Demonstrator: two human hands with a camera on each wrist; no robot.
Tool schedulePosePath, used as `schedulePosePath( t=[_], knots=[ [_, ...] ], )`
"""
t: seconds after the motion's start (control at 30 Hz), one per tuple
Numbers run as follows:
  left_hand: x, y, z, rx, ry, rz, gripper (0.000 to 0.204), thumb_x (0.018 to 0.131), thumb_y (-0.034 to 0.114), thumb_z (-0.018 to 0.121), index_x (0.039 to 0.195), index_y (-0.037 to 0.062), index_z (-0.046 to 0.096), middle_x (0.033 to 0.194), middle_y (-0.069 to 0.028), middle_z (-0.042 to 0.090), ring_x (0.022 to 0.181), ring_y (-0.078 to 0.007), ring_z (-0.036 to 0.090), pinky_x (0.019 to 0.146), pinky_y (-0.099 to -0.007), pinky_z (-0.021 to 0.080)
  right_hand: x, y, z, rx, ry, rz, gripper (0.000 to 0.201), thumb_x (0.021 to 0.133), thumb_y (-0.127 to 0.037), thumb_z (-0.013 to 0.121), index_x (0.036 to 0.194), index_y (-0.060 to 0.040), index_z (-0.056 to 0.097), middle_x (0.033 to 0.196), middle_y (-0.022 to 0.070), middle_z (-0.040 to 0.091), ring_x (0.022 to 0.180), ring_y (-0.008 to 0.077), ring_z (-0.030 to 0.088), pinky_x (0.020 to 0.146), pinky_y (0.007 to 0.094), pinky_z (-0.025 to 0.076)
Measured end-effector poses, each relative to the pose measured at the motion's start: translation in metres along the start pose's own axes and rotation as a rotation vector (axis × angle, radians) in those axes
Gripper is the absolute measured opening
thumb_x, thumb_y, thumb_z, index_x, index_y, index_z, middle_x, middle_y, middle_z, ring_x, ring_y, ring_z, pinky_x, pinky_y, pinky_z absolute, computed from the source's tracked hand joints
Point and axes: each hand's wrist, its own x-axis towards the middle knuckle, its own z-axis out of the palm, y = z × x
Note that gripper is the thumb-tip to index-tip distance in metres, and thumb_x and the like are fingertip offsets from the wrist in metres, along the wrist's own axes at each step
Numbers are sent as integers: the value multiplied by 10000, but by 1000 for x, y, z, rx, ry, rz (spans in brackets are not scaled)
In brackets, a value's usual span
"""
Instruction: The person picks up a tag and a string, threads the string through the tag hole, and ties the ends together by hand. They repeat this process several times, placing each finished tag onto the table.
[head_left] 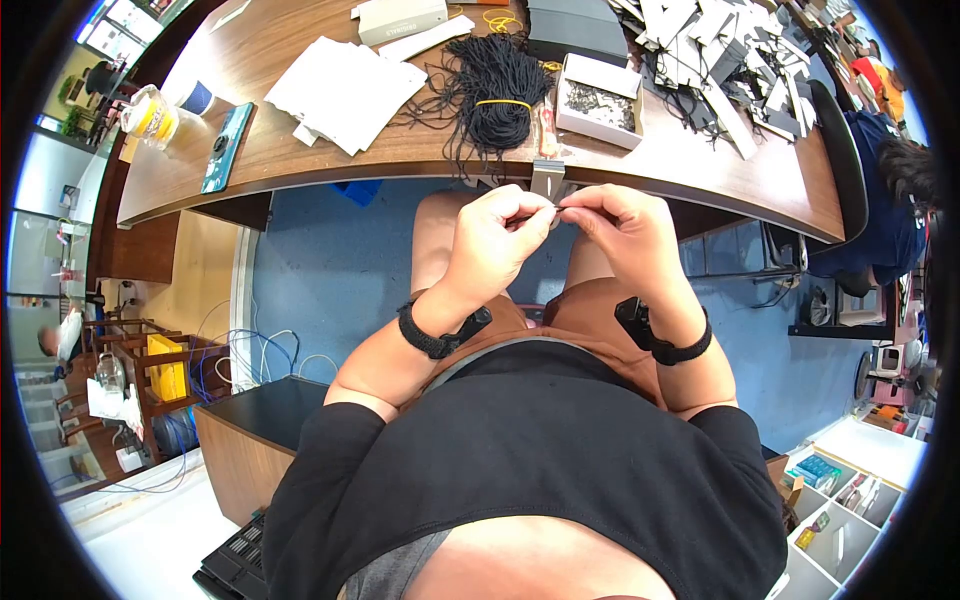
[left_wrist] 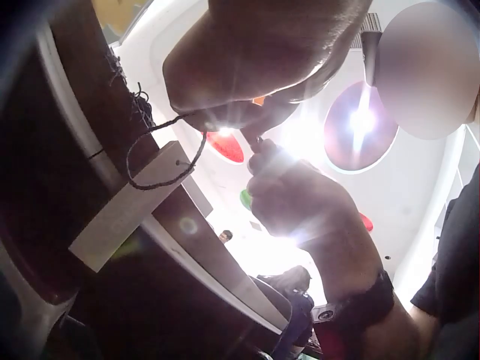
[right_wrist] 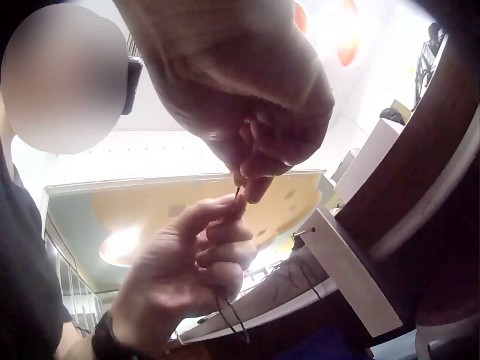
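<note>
In front of the desk edge, my left hand [head_left: 500, 235] and right hand [head_left: 630, 230] meet at their fingertips, each pinching a thin dark cord [head_left: 558, 208]. In the left wrist view, a loop of this cord [left_wrist: 166, 184] hangs from below my left hand and passes through the hole of a pale hang tag [left_wrist: 127, 214]. The tag [right_wrist: 352, 274] dangles tilted near the desk edge in the right wrist view. Between the fingertips there, a short bit of cord [right_wrist: 238, 192] shows. The fingers hide the cord's ends.
A bundle of black cords [head_left: 497, 110] tied with a yellow band lies on the desk [head_left: 400, 165]. Around it are white sheets [head_left: 345, 95], an open box of small dark pieces [head_left: 600, 108], a pile of corded tags [head_left: 725, 70], a phone [head_left: 228, 148] and a plastic cup [head_left: 152, 118].
</note>
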Motion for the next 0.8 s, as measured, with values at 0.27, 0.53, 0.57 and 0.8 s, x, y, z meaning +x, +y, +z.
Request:
schedulePosePath(
  t=[0.27,0.53,0.57,0.8],
  knots=[
    [7,3,-19,319,-66,-110,137,873,120,625,825,-8,623,744,-11,604,652,-38,505,597,-180,403,-1,6,-5,-352,196,-446,129,712,-38,672,833,-40,625,759,66,615,658,224,586,585,310,473],
    [6,17,-12,-655,-201,-716,179,891,144,591,917,-28,633,607,63,417,489,-13,313,409,-167,227,-14,13,8,-470,103,-762,208,639,-73,650,845,-44,635,807,47,611,642,172,555,529,288,421],
    [2,11,-8,-581,-179,-653,166,883,142,607,934,-5,667,640,56,484,499,-5,337,413,-153,237,-13,10,8,-464,120,-744,201,648,-68,673,846,-52,639,783,48,615,619,178,561,519,292,435],
    [-3,1,1,-261,-119,-229,111,848,52,625,924,-25,648,728,25,551,650,-28,482,587,-190,427,-10,12,12,-283,228,-487,162,670,-61,744,806,-61,656,717,62,630,628,210,604,541,296,487]
  ],
)
